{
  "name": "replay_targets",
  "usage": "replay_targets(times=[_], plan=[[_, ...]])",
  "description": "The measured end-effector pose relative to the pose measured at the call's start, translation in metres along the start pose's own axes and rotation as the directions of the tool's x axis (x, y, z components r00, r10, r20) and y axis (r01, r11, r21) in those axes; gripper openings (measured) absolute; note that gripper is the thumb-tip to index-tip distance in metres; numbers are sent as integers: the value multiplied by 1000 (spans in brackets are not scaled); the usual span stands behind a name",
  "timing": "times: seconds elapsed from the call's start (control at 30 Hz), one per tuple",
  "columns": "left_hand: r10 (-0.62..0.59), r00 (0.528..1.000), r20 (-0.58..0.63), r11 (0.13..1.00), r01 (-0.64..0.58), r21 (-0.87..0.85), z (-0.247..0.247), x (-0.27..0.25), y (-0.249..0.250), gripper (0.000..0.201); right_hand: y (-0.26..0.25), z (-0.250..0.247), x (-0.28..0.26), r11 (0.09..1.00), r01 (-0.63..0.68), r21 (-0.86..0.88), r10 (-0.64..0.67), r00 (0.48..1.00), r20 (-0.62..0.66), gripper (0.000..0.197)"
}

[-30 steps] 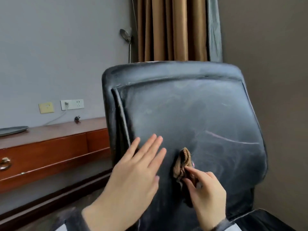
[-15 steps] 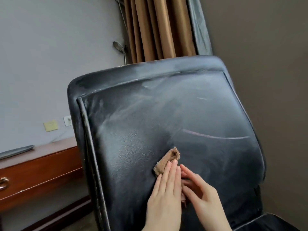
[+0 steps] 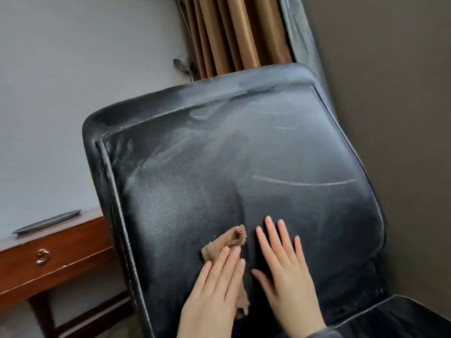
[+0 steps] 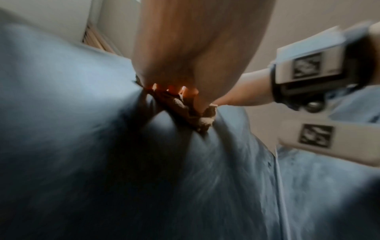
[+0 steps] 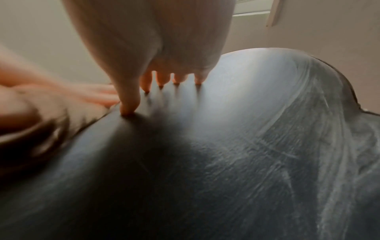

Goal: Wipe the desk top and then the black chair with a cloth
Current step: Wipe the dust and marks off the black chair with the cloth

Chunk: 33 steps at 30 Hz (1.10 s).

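Observation:
The black chair fills the head view, its leather backrest streaked with pale dust. A small brown cloth lies bunched low on the backrest. My left hand presses flat on the cloth with straight fingers; the cloth's lower end peeks out under the palm. My right hand lies flat on the bare leather just right of the cloth, fingers spread. In the left wrist view the cloth is crumpled under my left hand. In the right wrist view my right hand touches the chair with its fingertips.
The wooden desk stands left behind the chair, with a drawer ring pull and a grey tray on top. Brown curtains hang behind; a brown wall is close on the right.
The cloth passed from under my right hand to under my left hand, which moved onto it. My right hand let go and spread flat on the leather to its right. The chair turned.

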<state>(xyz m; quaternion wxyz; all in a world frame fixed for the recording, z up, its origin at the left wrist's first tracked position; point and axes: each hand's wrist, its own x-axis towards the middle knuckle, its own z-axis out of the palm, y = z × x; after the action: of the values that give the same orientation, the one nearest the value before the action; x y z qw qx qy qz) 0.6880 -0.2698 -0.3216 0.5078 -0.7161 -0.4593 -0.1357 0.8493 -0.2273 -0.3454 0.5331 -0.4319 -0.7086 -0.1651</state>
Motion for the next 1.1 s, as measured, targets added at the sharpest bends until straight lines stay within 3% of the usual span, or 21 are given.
replay_targets(times=[0.07,0.2,0.33,0.4,0.47,0.53,0.63,0.73,0.83,0.93,1.03,1.1], plan=[[25,1000,17,1000,-25,-19,-13,22,-14,51,-1,-2,0,1000,-14,15,14,1000,10,81],[-133,990,35,991,134,1,-45,86,-51,56,-3,-7,1,999,-41,23,40,998,39,91],[-15,998,58,999,12,49,-26,5,-36,64,-10,-8,2,998,-55,12,54,998,26,92],[-2,991,136,999,-5,48,-23,-32,-27,75,-20,-6,3,999,-34,30,33,999,18,92],[4,989,145,996,-17,84,-23,-27,-28,68,-35,-1,1,997,43,56,-45,999,26,95],[-58,994,89,990,46,130,-35,6,-38,67,-51,4,-3,993,108,40,-110,992,54,99],[-179,982,53,979,172,111,-47,29,-56,70,-58,5,-7,996,75,-45,-70,991,113,107],[-47,994,95,992,35,121,-31,-34,-44,61,-53,0,-5,994,6,-106,9,990,138,109],[54,982,181,994,-71,86,-22,-94,-31,56,-51,-1,-5,993,17,-115,0,989,145,109],[90,983,157,989,-106,101,-35,-60,-44,54,-50,-1,-5,992,23,-126,-4,990,144,108],[-28,996,84,993,18,117,-48,-13,-64,53,-49,-2,-5,992,21,-123,-3,989,145,107],[1,997,72,995,-8,98,-36,-27,-59,49,-50,-1,-5,992,26,-121,-7,988,154,108]])
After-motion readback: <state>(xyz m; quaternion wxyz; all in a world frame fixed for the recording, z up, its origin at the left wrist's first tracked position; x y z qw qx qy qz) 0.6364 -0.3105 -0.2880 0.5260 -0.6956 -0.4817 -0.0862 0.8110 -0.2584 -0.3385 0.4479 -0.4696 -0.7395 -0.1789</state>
